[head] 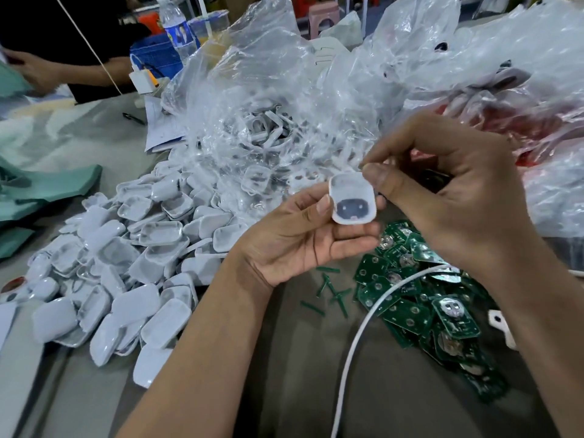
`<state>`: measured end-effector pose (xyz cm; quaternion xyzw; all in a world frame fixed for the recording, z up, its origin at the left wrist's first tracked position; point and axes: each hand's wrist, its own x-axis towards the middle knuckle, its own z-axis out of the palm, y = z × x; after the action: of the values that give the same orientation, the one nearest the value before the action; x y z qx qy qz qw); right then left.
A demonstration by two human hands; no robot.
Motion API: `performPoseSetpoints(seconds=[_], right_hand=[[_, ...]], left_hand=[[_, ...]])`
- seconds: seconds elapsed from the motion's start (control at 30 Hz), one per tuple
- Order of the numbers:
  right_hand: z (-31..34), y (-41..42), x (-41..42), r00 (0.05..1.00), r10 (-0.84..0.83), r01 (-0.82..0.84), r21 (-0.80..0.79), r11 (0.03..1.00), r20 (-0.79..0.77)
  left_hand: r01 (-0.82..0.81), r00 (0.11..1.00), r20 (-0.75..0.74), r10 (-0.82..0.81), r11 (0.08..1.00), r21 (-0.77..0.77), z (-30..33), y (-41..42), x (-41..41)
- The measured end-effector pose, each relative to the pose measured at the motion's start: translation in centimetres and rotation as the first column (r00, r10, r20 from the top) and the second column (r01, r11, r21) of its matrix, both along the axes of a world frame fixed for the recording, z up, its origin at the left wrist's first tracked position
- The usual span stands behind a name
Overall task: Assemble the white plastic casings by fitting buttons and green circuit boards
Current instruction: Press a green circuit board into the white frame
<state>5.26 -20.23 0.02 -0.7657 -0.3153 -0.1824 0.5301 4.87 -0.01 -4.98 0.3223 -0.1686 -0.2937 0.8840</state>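
My left hand (294,238) holds a white plastic casing (352,197) between thumb and fingers, its hollow inside facing me with a dark button seated in it. My right hand (458,197) reaches in from the right, thumb and forefinger pinched together at the casing's top right corner; whether they hold something small is hidden. A heap of white casings (126,263) covers the table on the left. A pile of green circuit boards (420,298) lies below my right hand.
Crumpled clear plastic bags (284,99) holding more white parts fill the back. A white cable (363,330) crosses the grey table near the boards. Green plastic offcuts (331,289) lie in the middle. Another person's arm (63,71) and a water bottle (177,26) are at the far left.
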Motion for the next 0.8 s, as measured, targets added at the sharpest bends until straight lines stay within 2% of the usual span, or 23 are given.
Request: performPoseSetpoints(seconds=[0.1,0.33,0.57,0.8], right_hand=[[0.21,-0.13,-0.02,1.0,0.0,0.0,-0.123,0.992,0.001],[0.42,-0.33,-0.09,1.0,0.026,-0.027,-0.229,0.973,-0.008],[0.47,-0.23,-0.19,0.998,0.028,-0.044,-0.253,0.967,-0.064],[0.16,0.08,-0.19,1.0,0.013,-0.018,-0.284,0.959,-0.02]], left_hand=[[0.026,1.0,0.007,-0.027,0.999,0.029,-0.03,0.13,-0.03],[-0.021,0.998,-0.05,0.024,0.998,0.064,0.11,0.13,-0.14],[-0.028,0.998,-0.049,0.033,0.994,0.104,-0.04,0.05,-0.16],[-0.051,0.997,-0.052,0.058,0.99,0.13,-0.29,0.16,0.0]])
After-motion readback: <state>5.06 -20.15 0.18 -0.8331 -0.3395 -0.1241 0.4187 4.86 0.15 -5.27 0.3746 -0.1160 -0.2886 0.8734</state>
